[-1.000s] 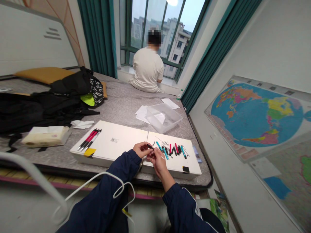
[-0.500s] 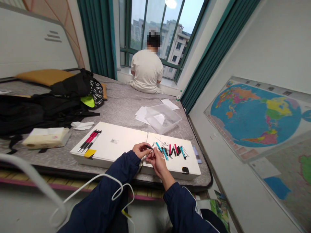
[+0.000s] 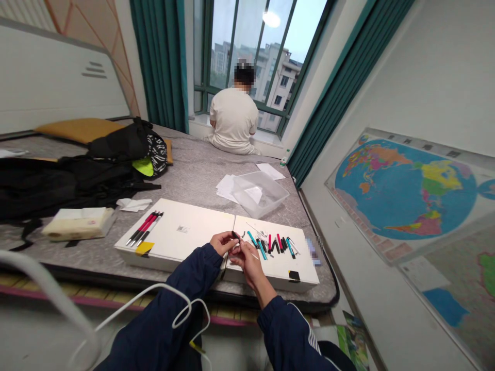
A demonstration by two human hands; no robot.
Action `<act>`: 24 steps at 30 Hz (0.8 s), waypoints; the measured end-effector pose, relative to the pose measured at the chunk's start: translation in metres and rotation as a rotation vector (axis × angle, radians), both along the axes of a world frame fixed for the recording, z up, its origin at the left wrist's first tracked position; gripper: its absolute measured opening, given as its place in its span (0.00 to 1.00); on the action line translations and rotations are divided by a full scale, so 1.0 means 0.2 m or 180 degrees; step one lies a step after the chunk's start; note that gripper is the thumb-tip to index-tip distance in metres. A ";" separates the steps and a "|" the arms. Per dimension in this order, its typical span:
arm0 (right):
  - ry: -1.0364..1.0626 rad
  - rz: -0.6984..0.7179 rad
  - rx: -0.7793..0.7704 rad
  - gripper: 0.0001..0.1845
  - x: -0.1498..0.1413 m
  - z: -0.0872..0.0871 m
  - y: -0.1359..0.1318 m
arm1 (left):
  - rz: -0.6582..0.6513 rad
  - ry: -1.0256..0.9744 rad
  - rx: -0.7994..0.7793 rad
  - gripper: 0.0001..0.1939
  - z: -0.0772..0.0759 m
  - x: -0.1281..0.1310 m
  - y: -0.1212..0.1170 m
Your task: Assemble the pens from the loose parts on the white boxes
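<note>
Black pen part (image 3: pixel 235 235), likely light, stiff, best held mid-length: I'm pinching it above the white box (image 3: pixel 284 264) with left grip (image 3: pixel 221 242); right grip (image 3: pixel 248 258) unclear.

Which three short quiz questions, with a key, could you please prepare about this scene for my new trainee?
1. True or false: the left hand holds a small black piece.
2. Where do the loose pen parts lie?
A) on the left white box
B) on the right white box
C) in the clear plastic box
3. Fill in: the person in the pale shirt sits by the ____.

Key: 1 true; 2 B; 3 window.
</note>
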State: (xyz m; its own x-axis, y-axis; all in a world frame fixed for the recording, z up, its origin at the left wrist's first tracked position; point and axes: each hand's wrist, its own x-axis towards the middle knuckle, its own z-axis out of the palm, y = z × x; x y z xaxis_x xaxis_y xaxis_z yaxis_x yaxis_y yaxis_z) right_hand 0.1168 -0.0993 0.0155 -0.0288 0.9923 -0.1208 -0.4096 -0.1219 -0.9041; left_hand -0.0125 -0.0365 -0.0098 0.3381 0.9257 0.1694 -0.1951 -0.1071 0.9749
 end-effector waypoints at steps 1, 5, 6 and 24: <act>0.0019 0.0019 -0.0020 0.17 0.00 0.00 0.00 | -0.0066 -0.0030 -0.0015 0.18 0.01 0.00 0.00; 0.0194 0.0094 -0.0079 0.16 0.01 0.02 0.00 | -0.0276 -0.0215 -0.0119 0.18 0.02 -0.01 0.00; 0.0225 0.0111 -0.0072 0.16 0.01 0.02 0.00 | -0.0306 -0.0250 -0.0151 0.18 0.03 -0.01 0.00; 0.0303 -0.0169 -0.0165 0.19 -0.01 0.00 0.01 | -0.0199 -0.0030 0.0027 0.18 0.00 0.01 0.00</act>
State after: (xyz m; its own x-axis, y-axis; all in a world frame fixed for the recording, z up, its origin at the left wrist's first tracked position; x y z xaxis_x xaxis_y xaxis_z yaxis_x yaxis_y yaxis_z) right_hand 0.1148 -0.0974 0.0159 0.0098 0.9852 -0.1712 -0.5004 -0.1433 -0.8538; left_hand -0.0115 -0.0369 -0.0091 0.3935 0.9014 0.1806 -0.2110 -0.1026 0.9721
